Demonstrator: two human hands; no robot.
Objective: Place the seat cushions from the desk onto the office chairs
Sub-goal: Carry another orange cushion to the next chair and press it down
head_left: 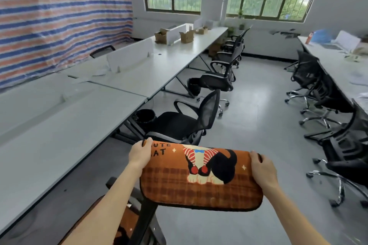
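An orange plaid seat cushion (pixel 199 187) with a cat picture hangs in the air in front of me. My left hand (pixel 140 153) grips its far left corner and my right hand (pixel 262 169) grips its far right corner. Just beyond the cushion stands a black mesh office chair (pixel 179 123) with a bare seat, pushed toward the long white desk (pixel 59 131). Below my left arm another chair (pixel 143 215) carries an orange cushion (pixel 127 223) on its seat, mostly hidden by the arm.
More black office chairs (pixel 221 77) line the desk further back, and others (pixel 322 93) stand along a second desk (pixel 342 69) at the right. A black bin (pixel 145 118) sits under the desk. Cardboard boxes (pixel 186 36) and white dividers (pixel 129 54) stand on the desk. A grey floor aisle (pixel 264 109) runs between the rows.
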